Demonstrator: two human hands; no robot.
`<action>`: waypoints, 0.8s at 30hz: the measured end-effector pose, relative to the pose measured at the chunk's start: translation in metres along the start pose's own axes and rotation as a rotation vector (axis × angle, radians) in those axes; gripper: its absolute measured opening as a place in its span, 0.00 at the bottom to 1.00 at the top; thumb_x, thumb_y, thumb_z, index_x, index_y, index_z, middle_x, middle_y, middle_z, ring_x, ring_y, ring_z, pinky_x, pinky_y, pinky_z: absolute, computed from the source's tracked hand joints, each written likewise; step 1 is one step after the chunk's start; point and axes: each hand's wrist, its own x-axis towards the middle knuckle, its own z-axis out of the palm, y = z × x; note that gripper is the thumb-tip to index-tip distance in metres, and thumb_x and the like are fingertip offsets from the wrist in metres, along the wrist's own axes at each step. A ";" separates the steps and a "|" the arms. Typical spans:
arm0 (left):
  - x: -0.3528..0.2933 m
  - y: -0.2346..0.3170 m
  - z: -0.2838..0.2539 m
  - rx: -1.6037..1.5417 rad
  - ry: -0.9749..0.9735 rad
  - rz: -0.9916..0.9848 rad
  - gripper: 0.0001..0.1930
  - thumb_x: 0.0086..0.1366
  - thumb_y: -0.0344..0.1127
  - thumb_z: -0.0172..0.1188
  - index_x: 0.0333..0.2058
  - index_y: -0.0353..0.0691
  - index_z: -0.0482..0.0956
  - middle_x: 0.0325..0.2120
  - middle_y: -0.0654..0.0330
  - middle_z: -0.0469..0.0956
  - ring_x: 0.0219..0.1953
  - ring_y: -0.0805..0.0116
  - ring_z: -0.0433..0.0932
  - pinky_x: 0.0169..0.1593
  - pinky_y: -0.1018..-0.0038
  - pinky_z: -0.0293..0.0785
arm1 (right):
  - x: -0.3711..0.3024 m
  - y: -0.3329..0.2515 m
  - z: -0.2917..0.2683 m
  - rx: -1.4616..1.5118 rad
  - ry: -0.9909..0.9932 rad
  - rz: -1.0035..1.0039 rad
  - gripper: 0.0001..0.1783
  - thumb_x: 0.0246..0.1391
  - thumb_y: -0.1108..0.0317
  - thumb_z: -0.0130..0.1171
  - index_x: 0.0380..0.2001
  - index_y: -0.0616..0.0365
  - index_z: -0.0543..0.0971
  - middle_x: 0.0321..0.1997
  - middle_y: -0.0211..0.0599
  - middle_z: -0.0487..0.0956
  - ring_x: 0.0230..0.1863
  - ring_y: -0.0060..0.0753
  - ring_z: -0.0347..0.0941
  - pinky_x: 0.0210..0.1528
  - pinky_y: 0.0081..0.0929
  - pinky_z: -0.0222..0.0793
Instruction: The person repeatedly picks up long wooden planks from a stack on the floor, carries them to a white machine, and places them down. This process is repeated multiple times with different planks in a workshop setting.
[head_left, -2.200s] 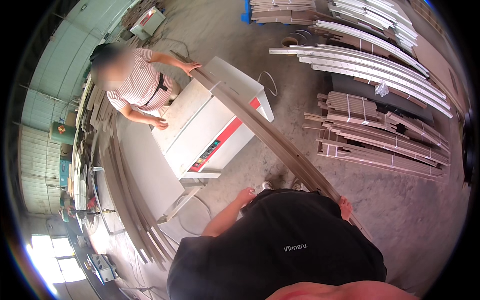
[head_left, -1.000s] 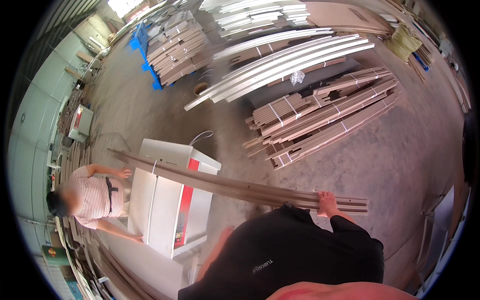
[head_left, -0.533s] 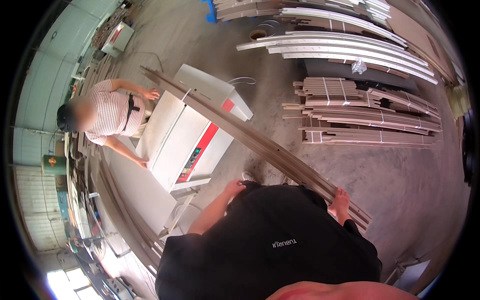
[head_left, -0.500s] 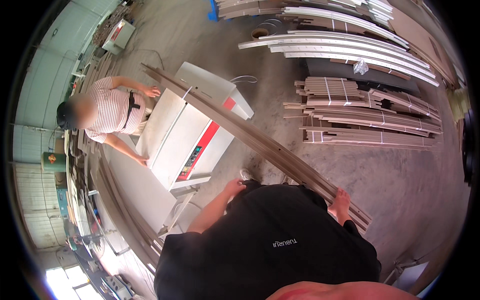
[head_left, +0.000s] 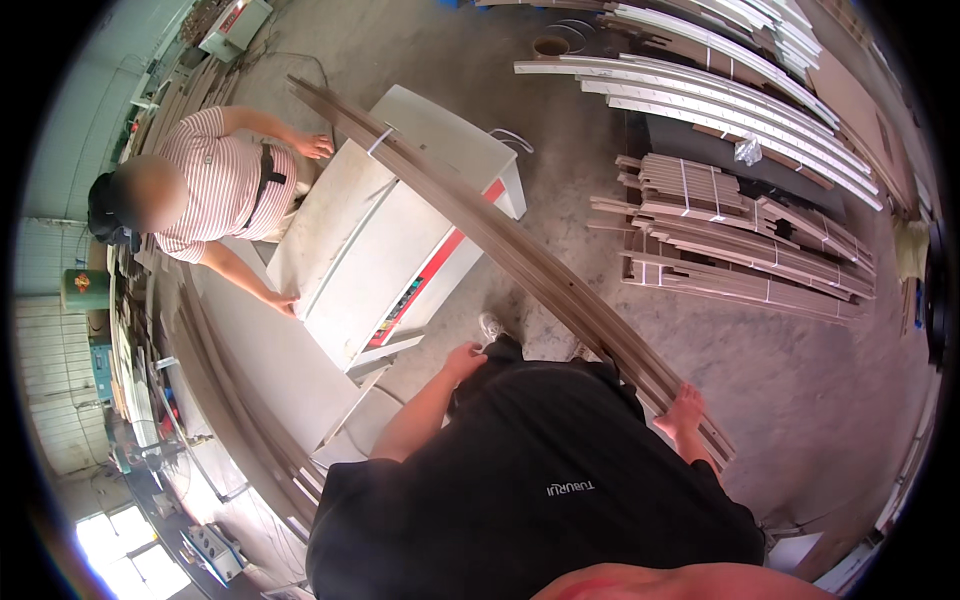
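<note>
You wear a loose black short-sleeved shirt [head_left: 520, 430] — small pale lettering [head_left: 570, 489], lower centre — dark trousers [head_left: 503, 350] and whitish shoes [head_left: 490, 325].

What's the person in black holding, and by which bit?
The right hand grips the long brown boards near their closest end; the left hand is off them.

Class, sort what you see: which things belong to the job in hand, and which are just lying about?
Job in hand:
long brown boards, held by right hand
white machine, apparently

Lying about:
white strips
strapped brown bundles
crumpled clear plastic
</note>
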 end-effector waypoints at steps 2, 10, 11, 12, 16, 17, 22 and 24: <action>0.010 -0.014 -0.019 -0.008 0.011 0.005 0.28 0.59 0.48 0.69 0.55 0.41 0.80 0.43 0.50 0.86 0.46 0.55 0.85 0.53 0.64 0.79 | 0.015 -0.052 -0.012 0.065 0.014 -0.013 0.63 0.27 0.52 0.80 0.68 0.59 0.61 0.65 0.46 0.70 0.68 0.49 0.64 0.73 0.44 0.56; 0.009 -0.086 -0.081 -0.044 0.047 -0.032 0.27 0.58 0.49 0.68 0.53 0.41 0.81 0.39 0.49 0.86 0.44 0.51 0.85 0.51 0.62 0.79 | 0.142 -0.291 -0.042 0.239 0.227 -0.196 0.64 0.26 0.48 0.79 0.69 0.54 0.60 0.64 0.46 0.72 0.65 0.52 0.68 0.68 0.47 0.63; 0.007 -0.096 -0.088 -0.040 0.048 -0.036 0.27 0.58 0.49 0.68 0.53 0.41 0.81 0.39 0.50 0.86 0.44 0.51 0.85 0.51 0.61 0.79 | 0.157 -0.320 -0.047 0.262 0.245 -0.212 0.65 0.26 0.46 0.79 0.70 0.54 0.60 0.65 0.47 0.72 0.66 0.52 0.68 0.69 0.48 0.62; 0.006 -0.109 -0.093 -0.035 0.044 -0.040 0.27 0.58 0.50 0.67 0.53 0.41 0.81 0.38 0.50 0.86 0.44 0.51 0.85 0.51 0.61 0.79 | 0.168 -0.349 -0.058 0.296 0.282 -0.234 0.66 0.27 0.46 0.79 0.70 0.54 0.59 0.65 0.48 0.72 0.67 0.52 0.67 0.69 0.48 0.61; -0.004 -0.157 -0.101 0.034 0.085 -0.060 0.27 0.58 0.50 0.67 0.52 0.41 0.81 0.36 0.51 0.86 0.43 0.53 0.85 0.52 0.61 0.79 | 0.199 -0.396 -0.079 0.271 0.358 -0.343 0.68 0.28 0.43 0.79 0.72 0.54 0.57 0.67 0.47 0.70 0.68 0.53 0.66 0.70 0.47 0.60; -0.005 -0.166 -0.104 0.000 0.053 -0.100 0.27 0.58 0.50 0.67 0.52 0.41 0.81 0.36 0.52 0.87 0.43 0.54 0.86 0.51 0.62 0.79 | 0.203 -0.400 -0.079 0.270 0.341 -0.339 0.67 0.29 0.43 0.79 0.72 0.54 0.57 0.68 0.47 0.69 0.68 0.53 0.66 0.70 0.47 0.59; -0.021 -0.211 -0.094 -0.020 -0.014 -0.140 0.25 0.58 0.49 0.65 0.52 0.42 0.81 0.34 0.54 0.87 0.41 0.60 0.86 0.48 0.65 0.80 | 0.218 -0.436 -0.099 0.289 0.327 -0.322 0.61 0.34 0.44 0.76 0.70 0.54 0.59 0.67 0.45 0.69 0.68 0.52 0.65 0.68 0.48 0.60; -0.034 -0.197 -0.091 -0.100 -0.026 -0.240 0.25 0.59 0.49 0.64 0.52 0.41 0.81 0.34 0.54 0.87 0.41 0.61 0.86 0.48 0.66 0.80 | 0.227 -0.456 -0.098 0.300 0.380 -0.328 0.59 0.34 0.45 0.75 0.69 0.54 0.60 0.66 0.45 0.70 0.67 0.51 0.66 0.68 0.49 0.59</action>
